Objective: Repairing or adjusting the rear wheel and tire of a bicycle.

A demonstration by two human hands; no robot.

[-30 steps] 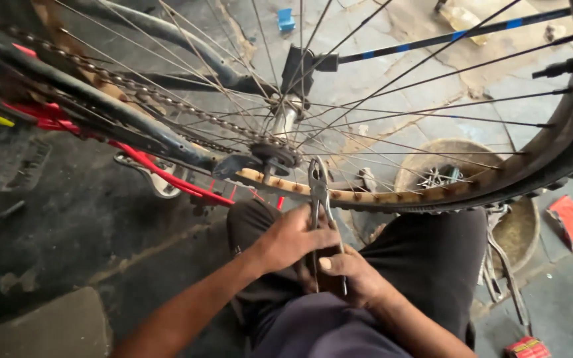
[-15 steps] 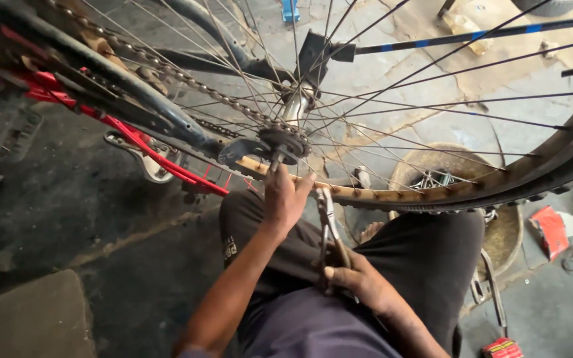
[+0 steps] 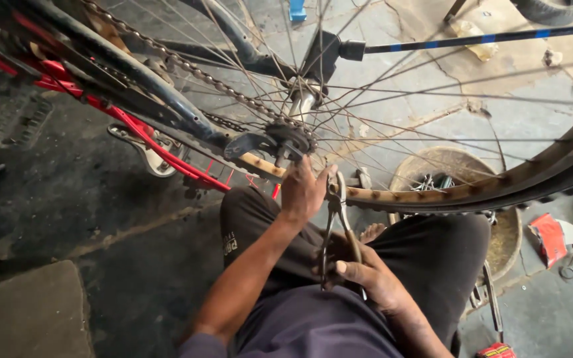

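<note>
Two hands at work: left hand (image 3: 303, 192) up by rear sprocket (image 3: 291, 139) w/ fingers on pliers' (image 3: 337, 229) nose, prob. steadying it; right hand (image 3: 369, 282) clenched round handles, above lap, under bike wheel rim (image 3: 432, 194).

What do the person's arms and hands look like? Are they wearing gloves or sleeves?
No gloves: the left hand and the right hand are both bare, and so are the forearms. A bit of purple-grey short sleeve shows at the left upper arm. No watch or rings can be seen.
</note>
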